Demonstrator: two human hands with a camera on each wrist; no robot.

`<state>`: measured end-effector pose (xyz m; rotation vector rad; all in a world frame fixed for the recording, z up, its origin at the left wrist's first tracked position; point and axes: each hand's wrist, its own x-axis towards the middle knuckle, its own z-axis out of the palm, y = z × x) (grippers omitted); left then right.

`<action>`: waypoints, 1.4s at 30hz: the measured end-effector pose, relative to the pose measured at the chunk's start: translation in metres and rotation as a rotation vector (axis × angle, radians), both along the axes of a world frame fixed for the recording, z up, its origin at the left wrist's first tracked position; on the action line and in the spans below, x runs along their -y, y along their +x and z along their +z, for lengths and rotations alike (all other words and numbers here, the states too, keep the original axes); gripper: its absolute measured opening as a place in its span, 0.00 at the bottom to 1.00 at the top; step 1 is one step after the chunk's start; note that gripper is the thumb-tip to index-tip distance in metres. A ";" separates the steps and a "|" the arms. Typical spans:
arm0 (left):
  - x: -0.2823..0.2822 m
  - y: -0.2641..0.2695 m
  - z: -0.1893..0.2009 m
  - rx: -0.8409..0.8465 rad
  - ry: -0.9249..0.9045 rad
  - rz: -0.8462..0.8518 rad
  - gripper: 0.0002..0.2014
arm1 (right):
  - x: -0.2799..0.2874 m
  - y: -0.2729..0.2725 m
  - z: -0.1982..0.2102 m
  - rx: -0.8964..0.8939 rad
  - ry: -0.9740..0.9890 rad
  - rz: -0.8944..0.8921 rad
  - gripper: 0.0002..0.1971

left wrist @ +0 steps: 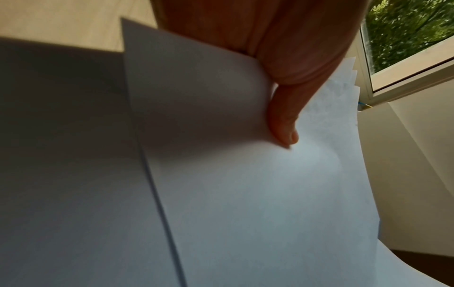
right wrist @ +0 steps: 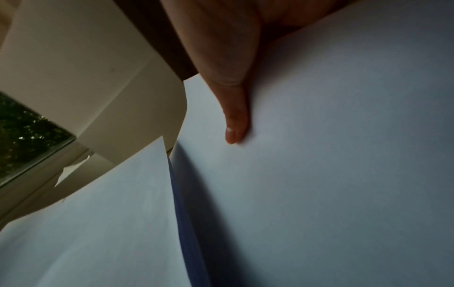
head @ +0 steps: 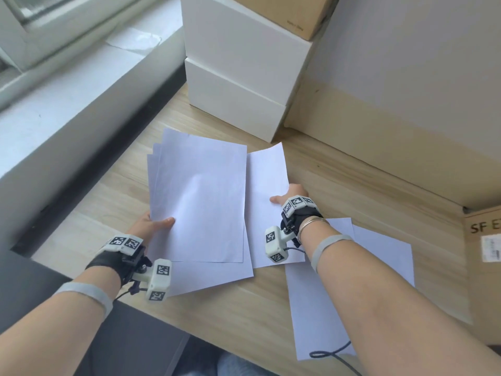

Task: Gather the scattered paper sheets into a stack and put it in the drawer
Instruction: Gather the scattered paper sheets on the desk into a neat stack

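Note:
My left hand [head: 154, 225] holds a small stack of white sheets [head: 200, 196] by its left edge, thumb on top and fingers beneath, raised off the wooden desk [head: 366, 185]. In the left wrist view the thumb [left wrist: 282, 124] presses on the stack [left wrist: 258, 203]. My right hand [head: 290, 195] pinches a single white sheet [head: 267, 185] at its right edge, thumb [right wrist: 234, 120] on top of the sheet [right wrist: 331, 155]. That sheet sits just right of the stack and partly under it. Another sheet [head: 211, 275] lies under the stack on the desk. More loose sheets [head: 320, 308] lie under my right forearm.
Two stacked white boxes [head: 238, 77] stand at the back of the desk, a brown carton [head: 298, 14] on top. A cardboard box [head: 485, 240] sits at the right edge. A window sill [head: 67, 85] runs along the left. A black cable [head: 330, 354] trails near the front edge.

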<state>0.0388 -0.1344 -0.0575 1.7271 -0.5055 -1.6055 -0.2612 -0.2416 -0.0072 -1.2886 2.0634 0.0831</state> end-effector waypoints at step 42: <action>0.021 -0.147 -0.013 0.155 0.134 -0.356 0.25 | -0.132 -0.226 -0.002 0.021 -0.242 -0.319 0.24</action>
